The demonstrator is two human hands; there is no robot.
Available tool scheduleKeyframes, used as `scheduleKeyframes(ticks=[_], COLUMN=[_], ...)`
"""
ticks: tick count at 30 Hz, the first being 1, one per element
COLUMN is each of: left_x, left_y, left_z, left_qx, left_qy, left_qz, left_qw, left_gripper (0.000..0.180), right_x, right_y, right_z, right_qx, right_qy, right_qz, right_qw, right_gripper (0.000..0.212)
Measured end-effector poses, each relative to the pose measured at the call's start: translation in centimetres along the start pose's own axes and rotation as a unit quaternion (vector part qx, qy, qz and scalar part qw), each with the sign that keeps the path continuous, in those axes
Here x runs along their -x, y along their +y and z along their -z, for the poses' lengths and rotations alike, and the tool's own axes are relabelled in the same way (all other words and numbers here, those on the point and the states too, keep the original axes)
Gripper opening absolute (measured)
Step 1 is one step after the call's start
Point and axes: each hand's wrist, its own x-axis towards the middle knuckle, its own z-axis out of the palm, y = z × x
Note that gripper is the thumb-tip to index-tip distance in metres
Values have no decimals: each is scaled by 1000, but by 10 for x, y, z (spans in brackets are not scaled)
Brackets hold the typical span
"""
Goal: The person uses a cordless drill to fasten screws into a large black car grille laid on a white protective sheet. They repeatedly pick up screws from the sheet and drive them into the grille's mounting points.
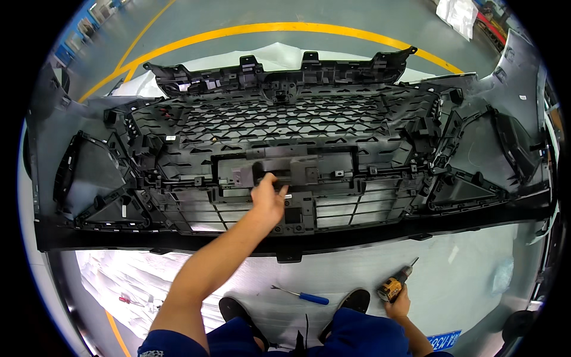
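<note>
A large black car front bumper [333,239] with a mesh grille [256,122] lies across the view, its inner side up. My left hand [269,201] reaches to its middle, with fingers closed on a black plastic bracket [304,171] at the central opening. Part of that bracket is covered by the hand. Low on the right, my right hand [399,303] grips a yellow and black cordless drill [392,287]. The drill's bit points up and to the right, away from the bumper's middle.
White sheeting [357,262] lies under the bumper. A pronged tool with a blue handle [313,298] rests near my shoes [238,312]. A small red item [124,299] lies at the lower left, a blue plate [445,340] at the lower right. Yellow lines mark the grey floor [208,15].
</note>
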Motion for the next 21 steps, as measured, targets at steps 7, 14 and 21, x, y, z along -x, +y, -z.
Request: scheduleKeyframes(ticks=[7, 14, 21], left_x=[3, 12, 42], left_y=[-38, -23, 0], left_z=[-15, 2, -13], left_qx=[-17, -118, -556], left_qy=[45, -44, -215], left_qz=[5, 103, -110], left_qw=[999, 987, 795], left_gripper=[24, 38, 26], right_x=[0, 1, 1], right_y=[9, 6, 15], right_z=[-4, 0, -6], right_qx=[7, 5, 5], right_qy=[15, 3, 9], right_qz=[10, 18, 22], right_qw=[1000, 1000, 1000], right_gripper=[91, 91, 94])
